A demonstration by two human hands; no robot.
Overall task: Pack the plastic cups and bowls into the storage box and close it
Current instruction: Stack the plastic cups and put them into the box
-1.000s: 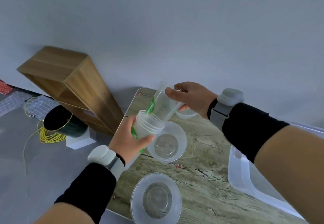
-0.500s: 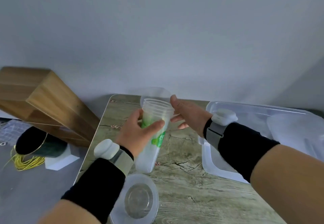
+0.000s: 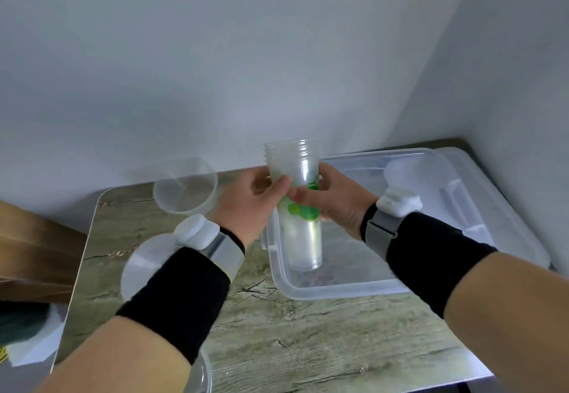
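cup stack now over box, bowls behind

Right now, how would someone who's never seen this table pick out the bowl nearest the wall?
Start at the wood-grain table and look to its far left corner against the wall. A clear bowl sits there upright, left of the left hand. Unlike the other bowls, it is unhidden by the arm.
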